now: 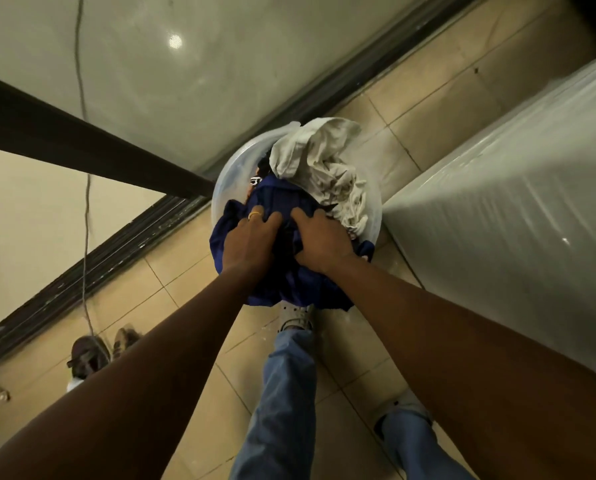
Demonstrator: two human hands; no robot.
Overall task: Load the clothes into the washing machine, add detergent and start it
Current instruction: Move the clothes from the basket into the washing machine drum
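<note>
Basin (pixel 225 174) of clothes on the floor beside the wrapped washer (pixel 518 209); my left hand (pixel 251 237) and right hand (pixel 320 242) both clutch the blue garment (pixel 272 199) on top, bunching it to lift out whole; grey cloth (pixel 324 161) lies behind, untouched.

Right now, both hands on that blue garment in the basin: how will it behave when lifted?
Probably floppy: the blue garment drapes over the basin rim in folds. Likely to trail and snag the grey cloth lying against it. Both the left hand and right hand bunch it, suggesting bulk.
</note>
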